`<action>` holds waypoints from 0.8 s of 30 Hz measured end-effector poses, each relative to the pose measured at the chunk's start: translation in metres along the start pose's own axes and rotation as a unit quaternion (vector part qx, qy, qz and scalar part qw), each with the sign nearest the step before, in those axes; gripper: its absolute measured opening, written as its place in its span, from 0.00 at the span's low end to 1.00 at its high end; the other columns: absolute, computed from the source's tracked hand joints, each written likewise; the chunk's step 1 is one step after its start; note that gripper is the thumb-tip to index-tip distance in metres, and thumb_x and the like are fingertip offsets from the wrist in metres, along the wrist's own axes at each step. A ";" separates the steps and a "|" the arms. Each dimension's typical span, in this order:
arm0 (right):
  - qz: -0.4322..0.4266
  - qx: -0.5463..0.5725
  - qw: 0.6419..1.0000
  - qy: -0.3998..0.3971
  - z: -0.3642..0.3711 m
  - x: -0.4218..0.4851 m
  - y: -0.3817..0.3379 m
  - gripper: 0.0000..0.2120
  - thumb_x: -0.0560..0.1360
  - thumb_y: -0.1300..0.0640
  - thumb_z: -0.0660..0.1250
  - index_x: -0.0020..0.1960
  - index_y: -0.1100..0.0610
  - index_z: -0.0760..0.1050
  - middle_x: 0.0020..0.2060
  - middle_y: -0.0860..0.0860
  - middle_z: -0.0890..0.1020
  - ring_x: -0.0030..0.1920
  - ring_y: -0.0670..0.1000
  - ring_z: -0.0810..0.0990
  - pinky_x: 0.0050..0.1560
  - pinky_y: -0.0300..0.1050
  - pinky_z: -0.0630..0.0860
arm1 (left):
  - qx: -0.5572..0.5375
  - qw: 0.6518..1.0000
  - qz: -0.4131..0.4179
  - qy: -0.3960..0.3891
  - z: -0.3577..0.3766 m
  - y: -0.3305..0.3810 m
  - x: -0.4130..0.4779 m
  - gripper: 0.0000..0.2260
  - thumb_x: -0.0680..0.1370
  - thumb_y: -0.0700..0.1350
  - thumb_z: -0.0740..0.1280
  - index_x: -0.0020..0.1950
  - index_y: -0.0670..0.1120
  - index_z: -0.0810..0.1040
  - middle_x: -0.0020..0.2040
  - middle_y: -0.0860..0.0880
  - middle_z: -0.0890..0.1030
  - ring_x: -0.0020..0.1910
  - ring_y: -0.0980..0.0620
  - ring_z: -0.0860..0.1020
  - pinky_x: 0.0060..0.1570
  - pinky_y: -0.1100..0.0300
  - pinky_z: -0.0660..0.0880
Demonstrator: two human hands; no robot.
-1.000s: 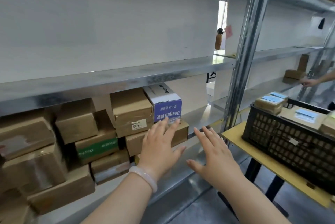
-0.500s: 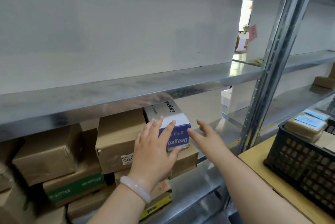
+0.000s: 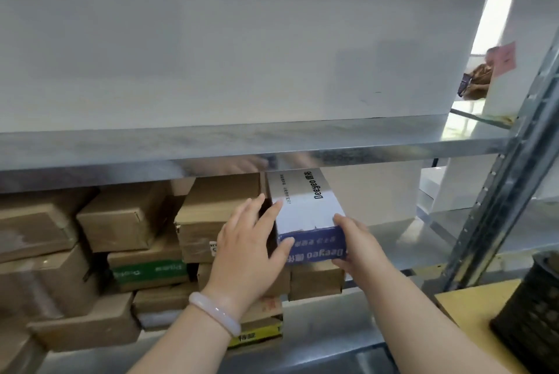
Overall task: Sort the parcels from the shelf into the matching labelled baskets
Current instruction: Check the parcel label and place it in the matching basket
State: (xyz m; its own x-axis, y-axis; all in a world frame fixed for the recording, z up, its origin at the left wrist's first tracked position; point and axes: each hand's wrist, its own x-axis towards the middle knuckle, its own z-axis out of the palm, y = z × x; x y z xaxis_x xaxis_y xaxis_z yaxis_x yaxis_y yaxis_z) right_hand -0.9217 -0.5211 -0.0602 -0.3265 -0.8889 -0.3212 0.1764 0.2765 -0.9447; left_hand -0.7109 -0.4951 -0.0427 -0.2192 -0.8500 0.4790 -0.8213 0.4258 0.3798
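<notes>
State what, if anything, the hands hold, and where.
The white-and-blue box, by its near end: left hand at its left edge, right hand at its right corner.

We hold the box (image 3: pixel 305 210) at its blue front end with both grips: our left grip (image 3: pixel 245 248) lays its thumb on the front and its fingers along the left edge, while our right grip (image 3: pixel 355 248) curls round the right corner. The box sits atop brown parcels (image 3: pixel 121 216) on the shelf (image 3: pixel 408 240). At right, a black basket (image 3: pixel 535 313) stands on the yellow counter (image 3: pixel 462 310).
</notes>
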 end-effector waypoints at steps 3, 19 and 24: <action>-0.016 0.010 0.999 -0.033 -0.039 -0.024 0.015 0.20 0.77 0.47 0.67 0.67 0.47 0.68 0.53 0.54 0.81 0.52 0.53 0.82 0.47 0.51 0.83 | -0.079 0.997 -0.024 0.011 0.004 0.023 -0.009 0.29 0.79 0.61 0.62 0.79 0.60 0.58 0.78 0.56 0.59 0.75 0.57 0.51 0.72 0.55 0.52; -0.011 -0.070 0.977 -0.201 -0.155 -0.113 0.045 0.28 0.74 0.39 0.68 0.72 0.42 0.66 0.62 0.51 0.77 0.59 0.57 0.78 0.63 0.59 0.74 | -0.551 0.798 -0.246 -0.003 0.032 0.120 -0.113 0.20 0.77 0.48 0.68 0.58 0.75 0.75 0.60 0.61 0.82 0.58 0.58 0.81 0.53 0.57 0.79; 0.002 -0.026 0.939 -0.342 -0.137 -0.131 0.043 0.34 0.72 0.44 0.71 0.75 0.45 0.63 0.64 0.48 0.79 0.61 0.54 0.79 0.59 0.60 0.77 | -0.539 0.803 -0.253 0.033 0.010 0.118 -0.153 0.20 0.80 0.46 0.65 0.66 0.69 0.73 0.63 0.59 0.81 0.61 0.55 0.80 0.57 0.52 0.79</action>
State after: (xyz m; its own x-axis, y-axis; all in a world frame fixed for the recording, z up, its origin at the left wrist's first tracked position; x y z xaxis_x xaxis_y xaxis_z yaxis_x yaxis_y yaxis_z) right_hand -0.9983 -0.3424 -0.0676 0.3509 -0.9092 -0.2243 0.1248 0.2828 -0.9510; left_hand -0.7797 -0.3176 -0.0796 0.0567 -0.9956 0.0749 0.1447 0.0824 0.9860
